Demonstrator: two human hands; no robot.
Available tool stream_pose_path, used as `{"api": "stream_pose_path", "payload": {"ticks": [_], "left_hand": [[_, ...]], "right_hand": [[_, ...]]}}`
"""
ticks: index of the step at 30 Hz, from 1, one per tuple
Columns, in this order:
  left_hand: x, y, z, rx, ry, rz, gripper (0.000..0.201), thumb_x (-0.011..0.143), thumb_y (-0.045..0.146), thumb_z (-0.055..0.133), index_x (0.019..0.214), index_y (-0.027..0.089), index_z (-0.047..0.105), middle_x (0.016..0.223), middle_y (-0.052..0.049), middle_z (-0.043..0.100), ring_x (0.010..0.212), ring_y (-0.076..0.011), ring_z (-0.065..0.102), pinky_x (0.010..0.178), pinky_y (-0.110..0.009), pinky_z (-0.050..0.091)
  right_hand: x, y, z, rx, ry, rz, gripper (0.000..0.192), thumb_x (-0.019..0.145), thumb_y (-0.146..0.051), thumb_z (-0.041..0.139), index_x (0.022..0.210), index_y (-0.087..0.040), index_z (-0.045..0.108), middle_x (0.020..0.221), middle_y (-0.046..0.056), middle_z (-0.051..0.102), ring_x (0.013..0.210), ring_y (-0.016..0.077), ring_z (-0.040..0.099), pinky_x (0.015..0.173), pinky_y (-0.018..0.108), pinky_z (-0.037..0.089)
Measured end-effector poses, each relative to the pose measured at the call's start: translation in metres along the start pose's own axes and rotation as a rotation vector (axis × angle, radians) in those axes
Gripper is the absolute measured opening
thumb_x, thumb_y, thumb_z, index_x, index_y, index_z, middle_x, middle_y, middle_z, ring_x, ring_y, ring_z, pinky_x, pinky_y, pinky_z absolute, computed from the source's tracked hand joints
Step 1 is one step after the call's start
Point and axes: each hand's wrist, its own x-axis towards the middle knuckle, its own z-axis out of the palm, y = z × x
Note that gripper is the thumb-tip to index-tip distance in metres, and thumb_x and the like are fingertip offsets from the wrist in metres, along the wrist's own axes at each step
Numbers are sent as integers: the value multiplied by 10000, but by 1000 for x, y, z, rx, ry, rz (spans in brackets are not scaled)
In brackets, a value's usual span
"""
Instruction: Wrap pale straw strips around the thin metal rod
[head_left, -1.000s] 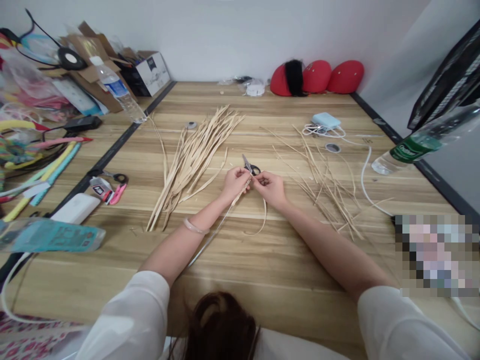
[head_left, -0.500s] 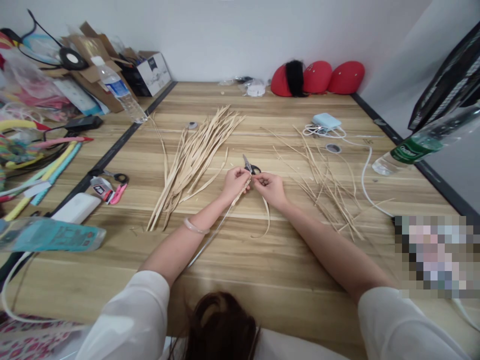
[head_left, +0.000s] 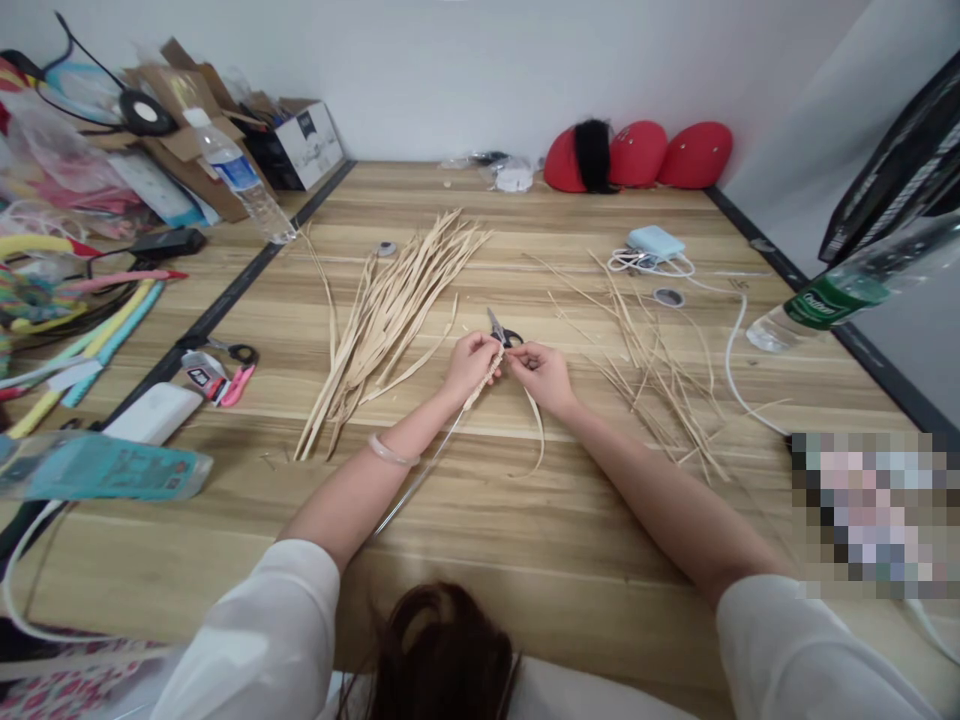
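Hands, left hand and right hand, pinch straw strip over wooden table

A bundle of flat straw strips fans toward twelve o'clock, thinner stalks scattered at two. Three red cushions line the far wall, a blue power bank beside its white cable, a water bottle at ten.
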Motion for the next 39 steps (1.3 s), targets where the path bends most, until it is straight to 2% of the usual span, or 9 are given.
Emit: {"api": "stream_pose_path", "payload": {"ticks": [16, 19, 24, 31, 39], "left_hand": [[2, 1, -2, -47, -10, -46, 63, 738, 133, 483, 720, 154, 539, 489, 47, 553, 347, -56, 480, 341, -159, 330], [1, 1, -1, -56, -8, -41, 68, 717, 115, 478, 711, 152, 535, 462, 49, 537, 355, -65, 485, 335, -163, 332], [2, 1, -1, -69, -3, -44, 38, 698, 133, 502, 699, 154, 534, 434, 51, 520, 359, -72, 483, 339, -168, 335], [3, -1, -1, -84, -10, -53, 55, 674, 132, 500, 705, 155, 540, 417, 46, 517, 371, -80, 490, 353, -166, 332], [1, 0, -2, -84, -12, -52, 63, 670, 128, 504, 705, 152, 551, 423, 46, 527, 364, -75, 489, 353, -163, 341]], "right_hand": [[0, -4, -1, 36, -22, 29, 284, 708, -424, 674, 805, -156, 672, 569, 2, 608, 503, 103, 486, 523, 246, 365], [1, -3, -1, 32, -20, 19, 265, 709, -412, 685, 802, -165, 660, 531, -28, 565, 483, 89, 447, 517, 241, 346], [0, -1, -1, -8, -12, -81, 183, 749, -337, 653, 843, -180, 659, 478, -75, 446, 452, 71, 357, 508, 235, 319], [-3, -2, -1, -8, -25, -127, 166, 760, -309, 620, 826, -176, 691, 680, 30, 683, 568, 119, 576, 555, 257, 418], [-3, -1, 0, -11, -24, -105, 156, 757, -312, 631, 796, -167, 675, 668, 33, 683, 579, 123, 604, 555, 250, 434]]}}
